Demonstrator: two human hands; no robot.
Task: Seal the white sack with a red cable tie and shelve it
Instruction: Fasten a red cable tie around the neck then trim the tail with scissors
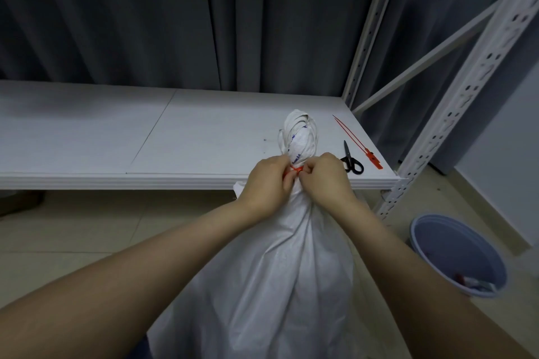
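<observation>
The white sack (280, 265) stands on the floor in front of the shelf, its gathered neck (299, 137) rising above the shelf edge. A red cable tie (296, 169) wraps the neck just below the bunched top. My left hand (267, 183) pinches the tie from the left side. My right hand (326, 178) pinches it from the right. Most of the tie is hidden under my fingers.
The white shelf board (175, 137) runs across in front of a dark curtain. On it, right of the sack, lie black scissors (351, 160) and another red cable tie (357, 141). A slotted rack post (455, 108) stands at the right. A blue bin (458, 253) sits on the floor.
</observation>
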